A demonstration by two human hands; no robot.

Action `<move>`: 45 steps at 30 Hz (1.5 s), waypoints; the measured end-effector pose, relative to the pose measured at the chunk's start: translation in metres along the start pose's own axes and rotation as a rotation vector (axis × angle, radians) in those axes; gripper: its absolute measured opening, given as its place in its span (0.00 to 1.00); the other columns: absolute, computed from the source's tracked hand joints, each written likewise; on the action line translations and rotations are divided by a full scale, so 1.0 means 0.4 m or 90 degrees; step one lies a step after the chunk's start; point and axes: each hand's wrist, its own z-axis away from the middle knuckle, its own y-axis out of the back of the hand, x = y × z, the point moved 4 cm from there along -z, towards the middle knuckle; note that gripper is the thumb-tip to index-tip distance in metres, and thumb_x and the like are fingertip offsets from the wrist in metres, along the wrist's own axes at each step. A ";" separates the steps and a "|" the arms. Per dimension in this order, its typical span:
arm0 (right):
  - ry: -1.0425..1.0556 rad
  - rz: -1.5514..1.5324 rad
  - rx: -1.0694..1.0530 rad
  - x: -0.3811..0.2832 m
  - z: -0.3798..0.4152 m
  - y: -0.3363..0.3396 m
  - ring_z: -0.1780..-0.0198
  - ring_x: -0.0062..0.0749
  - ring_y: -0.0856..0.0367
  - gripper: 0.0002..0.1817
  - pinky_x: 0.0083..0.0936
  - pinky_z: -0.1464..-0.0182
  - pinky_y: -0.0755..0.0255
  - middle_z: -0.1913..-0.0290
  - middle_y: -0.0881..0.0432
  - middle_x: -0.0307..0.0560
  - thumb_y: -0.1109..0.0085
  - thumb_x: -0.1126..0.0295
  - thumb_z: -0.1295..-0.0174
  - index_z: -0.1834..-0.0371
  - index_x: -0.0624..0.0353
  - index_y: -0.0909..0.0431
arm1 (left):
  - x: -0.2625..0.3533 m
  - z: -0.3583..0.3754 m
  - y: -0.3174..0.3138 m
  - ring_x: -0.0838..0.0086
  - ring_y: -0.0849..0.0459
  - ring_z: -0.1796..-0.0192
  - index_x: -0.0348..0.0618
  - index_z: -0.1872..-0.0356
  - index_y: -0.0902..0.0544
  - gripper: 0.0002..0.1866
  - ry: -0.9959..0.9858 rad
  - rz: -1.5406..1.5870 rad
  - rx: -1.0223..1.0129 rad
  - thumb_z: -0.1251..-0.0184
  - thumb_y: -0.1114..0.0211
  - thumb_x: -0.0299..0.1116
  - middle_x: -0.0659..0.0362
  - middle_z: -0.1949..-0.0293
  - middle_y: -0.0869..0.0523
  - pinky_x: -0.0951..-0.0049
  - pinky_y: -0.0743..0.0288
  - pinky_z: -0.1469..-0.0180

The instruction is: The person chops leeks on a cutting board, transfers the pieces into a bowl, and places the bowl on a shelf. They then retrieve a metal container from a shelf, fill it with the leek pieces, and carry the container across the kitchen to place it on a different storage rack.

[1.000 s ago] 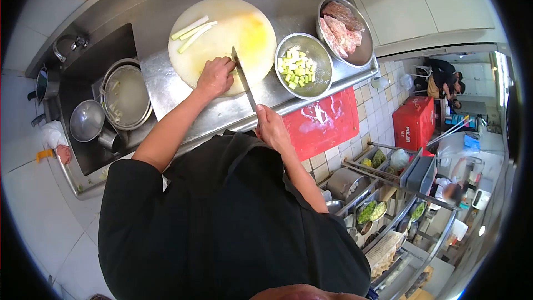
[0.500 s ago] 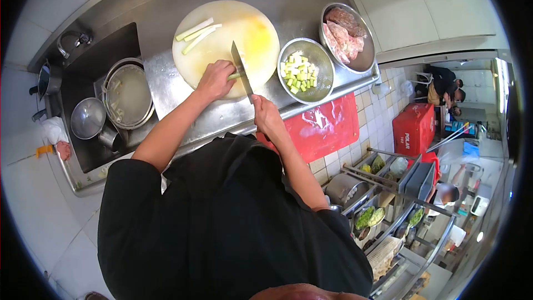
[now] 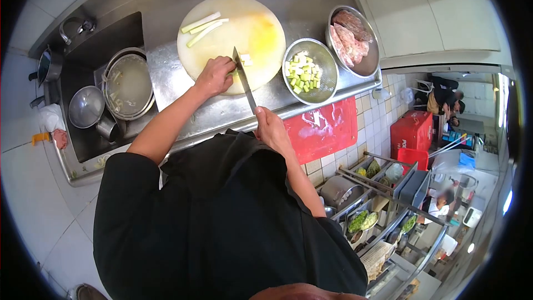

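Note:
On the round white cutting board [image 3: 202, 58], my left hand [image 3: 216, 76] has its fingers curled around a green onion stalk, mostly hidden beneath them. My right hand [image 3: 272, 129] grips the handle of a knife [image 3: 245, 80], whose blade stands on edge just right of the left fingertips. Small white cut pieces [image 3: 247, 60] lie beyond the blade. Several pale stalks [image 3: 205, 26] rest at the board's upper left. Right of the board, a metal bowl [image 3: 326, 86] holds chopped green and white pieces [image 3: 303, 73].
Another metal bowl [image 3: 373, 65] contains raw meat [image 3: 350, 41]. At left is a sink [image 3: 125, 36] with a pot [image 3: 129, 86] and a strainer bowl [image 3: 86, 106]. A red board [image 3: 327, 133] sits below the counter edge. Shelving and other people are at the right.
The knife blade has come down and left, closer to the left hand. White cut pieces now show right of the blade. The view has shifted slightly.

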 end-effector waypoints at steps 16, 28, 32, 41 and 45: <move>0.003 -0.011 -0.005 0.014 -0.108 -0.050 0.41 0.69 0.22 0.31 0.53 0.38 0.30 0.49 0.17 0.72 0.65 0.47 0.20 0.40 0.63 0.21 | -0.007 0.050 0.076 0.53 0.21 0.51 0.39 0.60 0.20 0.12 0.037 0.079 0.009 0.46 0.31 0.26 0.51 0.58 0.19 0.56 0.27 0.47; -0.005 -0.018 -0.041 -0.020 0.011 -0.035 0.44 0.70 0.21 0.29 0.52 0.41 0.28 0.51 0.17 0.73 0.62 0.50 0.20 0.39 0.64 0.21 | -0.028 0.037 0.044 0.53 0.22 0.53 0.38 0.63 0.21 0.11 0.025 0.038 -0.054 0.49 0.34 0.25 0.51 0.61 0.20 0.55 0.28 0.48; 0.037 0.045 -0.015 -0.039 -0.011 -0.054 0.45 0.71 0.21 0.29 0.54 0.42 0.28 0.51 0.17 0.73 0.64 0.49 0.20 0.40 0.64 0.21 | -0.041 0.037 0.039 0.51 0.22 0.53 0.37 0.63 0.21 0.11 0.028 0.047 -0.027 0.49 0.33 0.25 0.51 0.60 0.19 0.55 0.27 0.48; 0.038 0.013 -0.019 -0.009 -0.116 -0.086 0.42 0.71 0.23 0.31 0.54 0.38 0.30 0.49 0.17 0.73 0.67 0.48 0.20 0.42 0.64 0.20 | -0.066 0.113 0.122 0.55 0.21 0.41 0.40 0.57 0.18 0.14 0.156 0.141 0.041 0.44 0.27 0.29 0.51 0.50 0.18 0.61 0.28 0.34; 0.033 0.024 -0.022 -0.013 -0.119 -0.087 0.41 0.71 0.23 0.31 0.54 0.38 0.30 0.49 0.17 0.73 0.66 0.48 0.20 0.41 0.64 0.20 | -0.046 0.114 0.125 0.55 0.20 0.43 0.41 0.58 0.19 0.14 0.090 0.098 0.003 0.45 0.28 0.27 0.52 0.52 0.17 0.60 0.27 0.37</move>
